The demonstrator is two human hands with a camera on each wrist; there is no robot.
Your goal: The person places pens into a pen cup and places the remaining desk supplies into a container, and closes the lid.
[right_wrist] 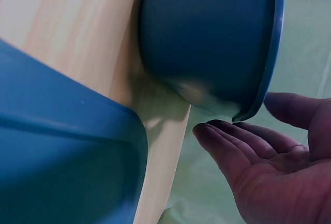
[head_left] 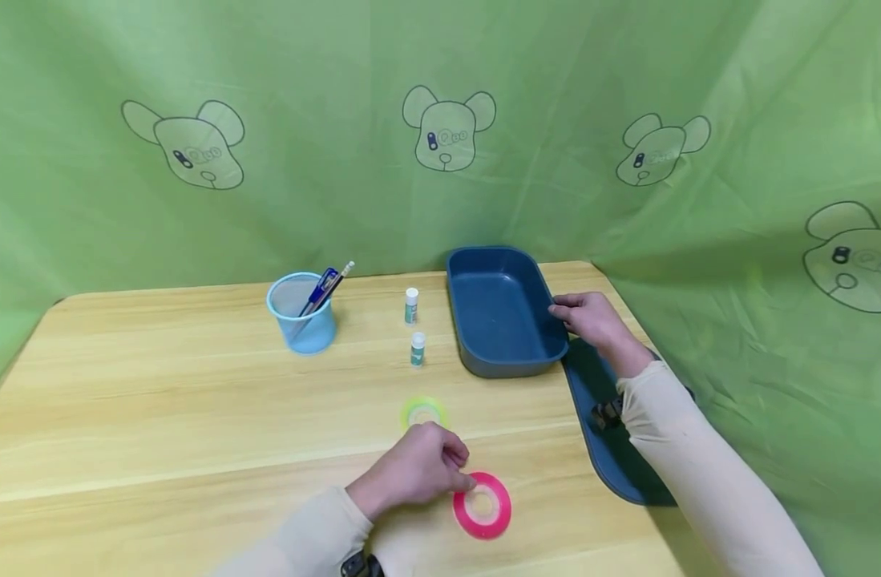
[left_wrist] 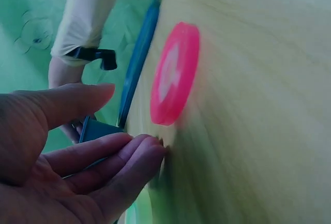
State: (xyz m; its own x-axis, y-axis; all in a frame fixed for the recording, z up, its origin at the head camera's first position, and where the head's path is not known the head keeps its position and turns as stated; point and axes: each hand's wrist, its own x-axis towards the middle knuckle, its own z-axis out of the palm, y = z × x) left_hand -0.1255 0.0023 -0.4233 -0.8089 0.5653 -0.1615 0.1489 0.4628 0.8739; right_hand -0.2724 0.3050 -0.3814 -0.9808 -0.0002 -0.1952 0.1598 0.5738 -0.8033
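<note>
I see the pink tape ring (head_left: 505, 506) lying flat toward the near edge of the surface (head_left: 159, 425), right of its middle. The left hand (head_left: 417, 469) is right beside it, thumb and fingers parted with a fair gap and nothing in them; in the head view the thumb tip overlaps the ring's rim, though I cannot tell whether it touches. Just beyond that hand, partly covered by it, lies a yellow-green tape ring (head_left: 422, 401).

Up by the far edge, toward the far right corner, stands the blue bin (head_left: 505, 316). I have the right hand (head_left: 595, 320) on its right side, holding it narrowly, thumb at the rim and fingers against the outer wall. Under the right forearm, a shallow blue tray (head_left: 608, 457) lies along the right edge.

Left of the bin, two small white-capped tubes (head_left: 418, 350) stand upright, one nearer the far edge. Farther left, near that same edge, I see a light blue cup (head_left: 310, 336) with a blue pen (head_left: 323, 287) and a pencil (head_left: 341, 276) leaning in it. Behind everything hangs a green curtain (head_left: 325, 216) printed with animal heads.
</note>
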